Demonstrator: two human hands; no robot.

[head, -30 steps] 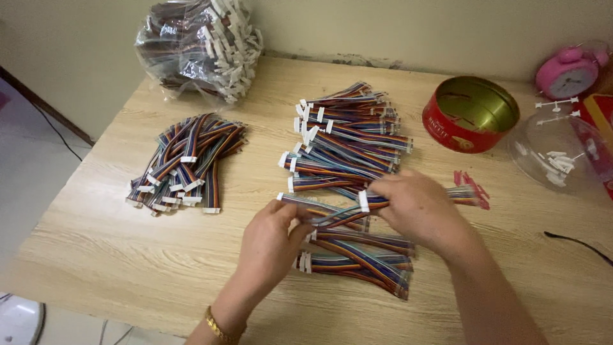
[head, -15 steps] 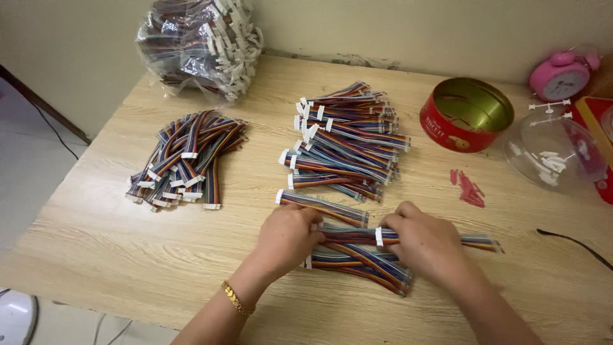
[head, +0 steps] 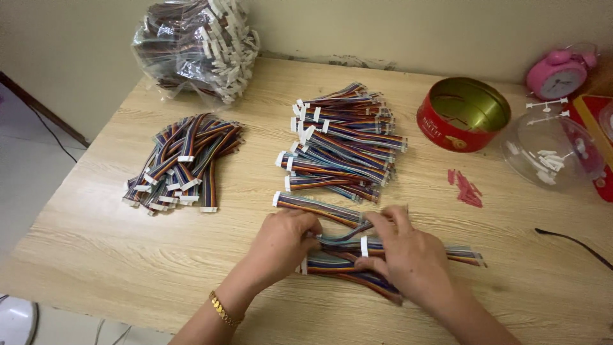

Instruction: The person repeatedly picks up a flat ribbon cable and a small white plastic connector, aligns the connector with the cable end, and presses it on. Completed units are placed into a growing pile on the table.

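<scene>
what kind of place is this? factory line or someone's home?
Likely a home or small workshop doing piecework by hand, not a factory line. A plain wooden table against a wall carries piles of rainbow ribbon cables, a plastic bag of more cables, plus household items: a red biscuit tin and a pink alarm clock.

On the table [head: 115,255] we have cable bundles [head: 345,137] at centre, another cable pile [head: 182,163] at nine o'clock, a tin [head: 463,115] at two o'clock.
</scene>
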